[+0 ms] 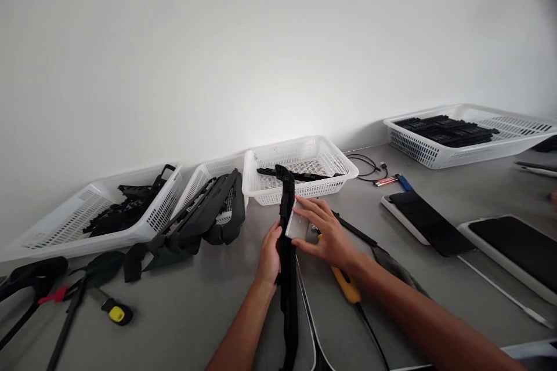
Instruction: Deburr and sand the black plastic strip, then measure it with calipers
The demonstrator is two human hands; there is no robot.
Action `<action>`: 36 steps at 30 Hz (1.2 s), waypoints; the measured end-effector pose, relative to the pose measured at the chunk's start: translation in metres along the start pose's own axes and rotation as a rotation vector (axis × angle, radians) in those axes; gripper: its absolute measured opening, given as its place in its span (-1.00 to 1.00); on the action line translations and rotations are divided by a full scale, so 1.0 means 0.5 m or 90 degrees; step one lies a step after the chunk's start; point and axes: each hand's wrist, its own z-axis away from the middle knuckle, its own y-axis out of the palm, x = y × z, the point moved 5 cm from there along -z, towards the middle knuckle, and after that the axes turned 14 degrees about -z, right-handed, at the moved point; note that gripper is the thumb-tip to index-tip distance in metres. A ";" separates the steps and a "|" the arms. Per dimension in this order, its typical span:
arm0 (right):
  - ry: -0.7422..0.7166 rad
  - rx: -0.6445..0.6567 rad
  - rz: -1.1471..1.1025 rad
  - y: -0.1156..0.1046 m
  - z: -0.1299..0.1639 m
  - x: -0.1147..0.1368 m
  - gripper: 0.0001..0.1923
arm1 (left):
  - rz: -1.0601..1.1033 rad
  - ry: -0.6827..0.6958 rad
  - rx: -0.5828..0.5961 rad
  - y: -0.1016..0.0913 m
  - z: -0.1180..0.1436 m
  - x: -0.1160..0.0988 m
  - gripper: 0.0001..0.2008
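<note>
My left hand (270, 252) is closed round a long black plastic strip (288, 295), which stands on end and runs down toward me. My right hand (326, 229) grips a small whitish flat block (298, 225) between thumb and fingers. The block touches or nearly touches the strip's right side; the exact contact is hidden. Just under my right wrist lies a yellow-handled corded tool (346, 285). Behind the strip's top end, a white basket (300, 190) holds a similar black strip (304, 175).
Dark curved parts (204, 214) overhang a second basket (198, 177); a third basket (100, 243) holds black pieces. Clamps (39, 278) and a yellow-black knife (116, 313) lie left. Rightward are a cable (368, 165), phone (429, 221), power bank (517, 243) and another basket (435, 156).
</note>
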 end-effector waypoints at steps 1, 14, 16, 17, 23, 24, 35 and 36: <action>-0.012 0.017 -0.010 0.001 -0.001 0.005 -0.37 | 0.003 0.000 -0.020 -0.003 0.000 -0.001 -0.59; -0.017 0.111 -0.004 0.030 0.002 0.014 -0.40 | -0.012 -0.052 -0.060 -0.005 0.017 -0.018 -0.67; 0.001 0.082 0.014 0.021 -0.001 0.005 -0.43 | -0.023 -0.052 -0.030 0.005 0.026 -0.022 -0.60; 0.009 0.067 0.024 0.017 -0.002 0.001 -0.44 | -0.027 -0.057 -0.021 0.009 0.030 -0.023 -0.57; 0.053 0.013 0.055 0.007 0.001 -0.011 -0.41 | -0.024 -0.010 0.035 0.030 0.039 -0.030 -0.53; 0.056 0.013 0.056 0.007 0.001 -0.011 -0.41 | -0.029 0.005 0.033 0.030 0.039 -0.030 -0.53; 0.018 0.078 0.007 0.010 -0.002 -0.003 -0.41 | -0.045 0.067 0.033 0.022 0.035 -0.030 -0.54; 0.025 0.071 0.003 0.008 -0.002 -0.005 -0.41 | -0.045 0.064 0.037 0.023 0.035 -0.031 -0.54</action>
